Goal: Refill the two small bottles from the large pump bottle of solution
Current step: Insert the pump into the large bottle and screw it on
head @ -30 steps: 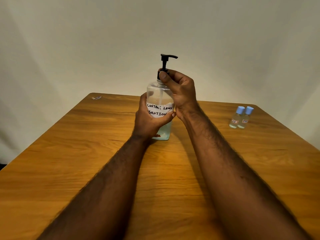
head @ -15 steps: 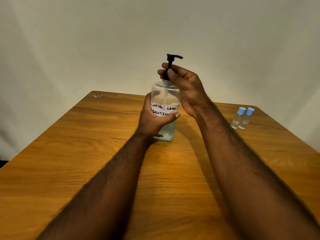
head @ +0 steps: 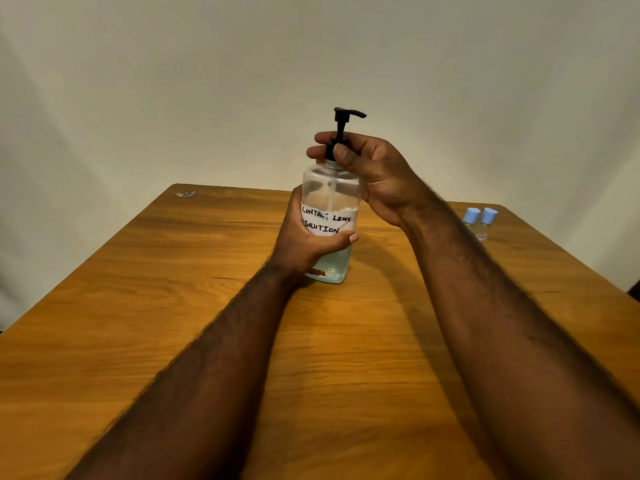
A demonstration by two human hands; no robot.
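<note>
Hands grip pump bottle: left hand wraps its body; right hand pinches collar; two small bottles stand apart, right.

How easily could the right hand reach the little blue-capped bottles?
Probably yes, once free: the right hand pinches the pump collar. The small bottles stand to its right, nothing between.

We see the large pump bottle upright at the centre of the frame: clear plastic, a black pump with its spout pointing right, a white handwritten label reading "CONTACT LENS SOLUTION", and pale bluish liquid low inside. The two small bottles, clear with light blue caps, stand touching side by side at centre right.
</note>
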